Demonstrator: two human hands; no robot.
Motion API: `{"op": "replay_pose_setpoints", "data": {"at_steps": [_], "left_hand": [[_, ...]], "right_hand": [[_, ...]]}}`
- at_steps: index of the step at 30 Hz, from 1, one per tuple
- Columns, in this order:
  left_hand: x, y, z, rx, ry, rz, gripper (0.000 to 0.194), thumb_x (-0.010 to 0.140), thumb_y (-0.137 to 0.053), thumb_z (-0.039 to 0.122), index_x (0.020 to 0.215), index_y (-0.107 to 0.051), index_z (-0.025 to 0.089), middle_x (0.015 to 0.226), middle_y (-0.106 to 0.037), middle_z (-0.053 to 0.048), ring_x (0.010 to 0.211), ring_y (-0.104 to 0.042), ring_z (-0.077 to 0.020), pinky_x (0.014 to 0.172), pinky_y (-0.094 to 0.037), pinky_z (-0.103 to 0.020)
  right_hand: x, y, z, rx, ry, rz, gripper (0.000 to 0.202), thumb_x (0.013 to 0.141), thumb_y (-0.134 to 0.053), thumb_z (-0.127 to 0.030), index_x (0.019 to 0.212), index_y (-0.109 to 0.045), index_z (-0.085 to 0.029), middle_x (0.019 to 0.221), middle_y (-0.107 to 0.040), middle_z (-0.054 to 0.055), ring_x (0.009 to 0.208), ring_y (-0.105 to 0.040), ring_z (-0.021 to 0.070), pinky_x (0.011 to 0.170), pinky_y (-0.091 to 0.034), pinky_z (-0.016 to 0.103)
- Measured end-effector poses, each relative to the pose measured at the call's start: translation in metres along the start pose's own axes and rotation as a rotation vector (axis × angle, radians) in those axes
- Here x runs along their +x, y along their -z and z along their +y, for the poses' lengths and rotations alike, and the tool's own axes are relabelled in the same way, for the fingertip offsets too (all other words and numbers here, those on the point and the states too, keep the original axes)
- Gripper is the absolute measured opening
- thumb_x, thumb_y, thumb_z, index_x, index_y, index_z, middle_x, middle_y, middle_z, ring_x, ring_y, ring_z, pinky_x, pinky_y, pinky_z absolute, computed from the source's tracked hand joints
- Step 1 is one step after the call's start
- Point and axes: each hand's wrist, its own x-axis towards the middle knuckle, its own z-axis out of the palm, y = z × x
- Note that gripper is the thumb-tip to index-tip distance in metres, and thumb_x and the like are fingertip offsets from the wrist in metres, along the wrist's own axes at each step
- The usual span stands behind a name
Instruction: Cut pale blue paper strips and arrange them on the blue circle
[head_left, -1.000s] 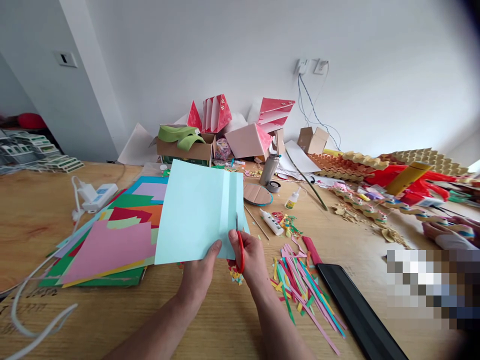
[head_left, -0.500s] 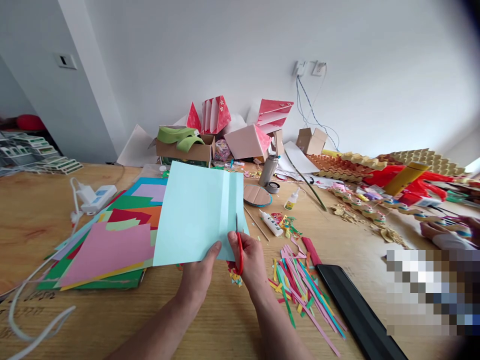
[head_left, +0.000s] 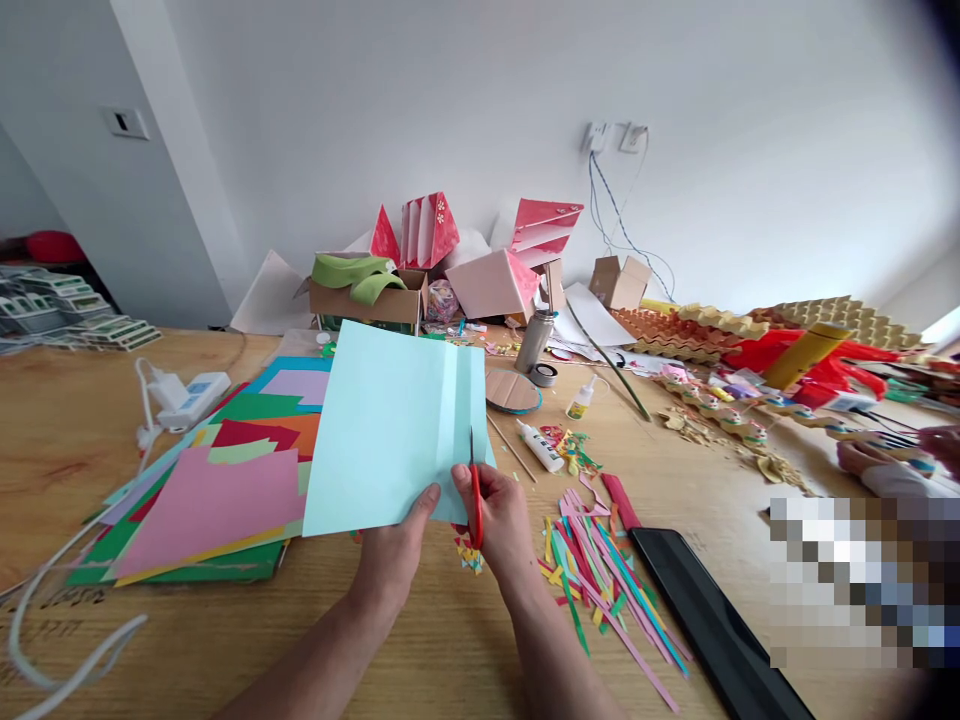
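A light blue sheet of paper [head_left: 382, 430] with fold lines along its right side is held up above the table. My left hand [head_left: 401, 535] pinches its lower edge, thumb on the front and fingers hidden behind. Red-handled scissors [head_left: 476, 510] are in my right hand [head_left: 501, 515], closed around the handles. Their blade points up along the right part of the sheet, close to the folds. Beneath and behind the hands lie small coloured paper scraps [head_left: 471, 557]. To the right of my right hand is a pile of thin coloured paper strips [head_left: 600, 580].
Stacked coloured paper [head_left: 210, 510] and a white power strip [head_left: 195, 400] lie left. Glue bottles [head_left: 541, 447], a flask [head_left: 534, 342] and a black tray-like object [head_left: 705, 610] are right. A co-worker's hand [head_left: 862, 460] is at far right; boxes [head_left: 367, 305] stand behind.
Both hands, the sheet and the scissors stay almost in place. The scissors' handles have turned slightly and look closer together. The whole view has shifted a little.
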Motion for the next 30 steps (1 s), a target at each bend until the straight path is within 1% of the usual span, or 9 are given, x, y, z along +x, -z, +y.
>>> {"op": "replay_pose_setpoints", "data": {"at_steps": [3, 6, 10, 15, 19, 23, 26, 30], "left_hand": [[-0.0002, 0.0010, -0.0030, 0.035, -0.027, -0.015, 0.059, 0.071, -0.078, 0.039, 0.124, -0.061, 0.020, 0.132, -0.062, -0.009, 0.123, -0.057, -0.0301, 0.114, -0.035, -0.046], [-0.0004, 0.0025, -0.0062, 0.079, -0.055, -0.025, 0.058, 0.072, -0.077, 0.040, 0.124, -0.061, 0.021, 0.132, -0.062, -0.009, 0.125, -0.055, -0.0300, 0.115, -0.034, -0.046], [-0.0005, 0.0036, -0.0077, 0.109, -0.077, -0.044, 0.059, 0.074, -0.075, 0.042, 0.126, -0.059, 0.021, 0.133, -0.062, -0.009, 0.128, -0.053, -0.0294, 0.116, -0.032, -0.045], [-0.0007, 0.0029, -0.0077, 0.134, -0.090, -0.040, 0.056, 0.075, -0.074, 0.041, 0.126, -0.060, 0.022, 0.135, -0.060, -0.008, 0.130, -0.051, -0.0292, 0.115, -0.034, -0.045], [-0.0009, 0.0032, -0.0097, 0.130, -0.087, -0.038, 0.057, 0.075, -0.074, 0.041, 0.127, -0.059, 0.023, 0.134, -0.061, -0.008, 0.128, -0.053, -0.0287, 0.114, -0.035, -0.045], [-0.0020, 0.0030, -0.0079, 0.120, -0.064, -0.042, 0.054, 0.075, -0.074, 0.040, 0.124, -0.061, 0.022, 0.135, -0.060, -0.008, 0.127, -0.054, -0.0286, 0.113, -0.036, -0.045], [-0.0022, 0.0026, -0.0057, 0.128, -0.072, -0.040, 0.050, 0.075, -0.074, 0.041, 0.120, -0.063, 0.022, 0.135, -0.060, -0.008, 0.128, -0.052, -0.0288, 0.114, -0.035, -0.045], [-0.0020, 0.0036, -0.0069, 0.159, -0.095, -0.020, 0.053, 0.075, -0.074, 0.041, 0.122, -0.061, 0.022, 0.136, -0.059, -0.008, 0.129, -0.051, -0.0282, 0.115, -0.034, -0.045]], "right_hand": [[0.0017, 0.0032, 0.0005, -0.083, 0.088, 0.031, 0.051, 0.076, -0.064, -0.059, 0.054, -0.037, -0.020, 0.051, -0.028, -0.006, 0.048, -0.027, 0.0076, 0.040, -0.025, 0.020], [0.0030, 0.0051, 0.0029, -0.108, 0.122, 0.033, 0.049, 0.079, -0.062, -0.053, 0.055, -0.036, -0.020, 0.053, -0.027, -0.006, 0.052, -0.025, 0.0081, 0.044, -0.021, 0.022], [0.0031, 0.0055, 0.0055, -0.095, 0.116, 0.032, 0.046, 0.080, -0.061, -0.051, 0.056, -0.037, -0.020, 0.054, -0.027, -0.006, 0.053, -0.024, 0.0085, 0.046, -0.020, 0.023], [0.0025, 0.0047, 0.0036, -0.075, 0.087, 0.058, 0.049, 0.077, -0.061, -0.057, 0.055, -0.037, -0.020, 0.055, -0.026, -0.006, 0.053, -0.023, 0.0087, 0.047, -0.020, 0.023], [0.0032, 0.0040, 0.0017, -0.075, 0.083, 0.062, 0.051, 0.076, -0.060, -0.062, 0.055, -0.039, -0.020, 0.054, -0.027, -0.006, 0.053, -0.025, 0.0091, 0.046, -0.021, 0.023], [0.0039, 0.0036, 0.0018, -0.073, 0.078, 0.065, 0.051, 0.075, -0.060, -0.063, 0.055, -0.040, -0.020, 0.054, -0.028, -0.005, 0.052, -0.026, 0.0091, 0.046, -0.021, 0.023], [0.0037, 0.0035, 0.0018, -0.052, 0.062, 0.055, 0.051, 0.074, -0.061, -0.063, 0.056, -0.041, -0.020, 0.054, -0.029, -0.005, 0.052, -0.026, 0.0089, 0.045, -0.022, 0.023], [0.0025, 0.0037, 0.0005, -0.046, 0.053, 0.053, 0.052, 0.074, -0.060, -0.065, 0.056, -0.042, -0.019, 0.053, -0.029, -0.005, 0.051, -0.026, 0.0088, 0.043, -0.021, 0.023]]}}
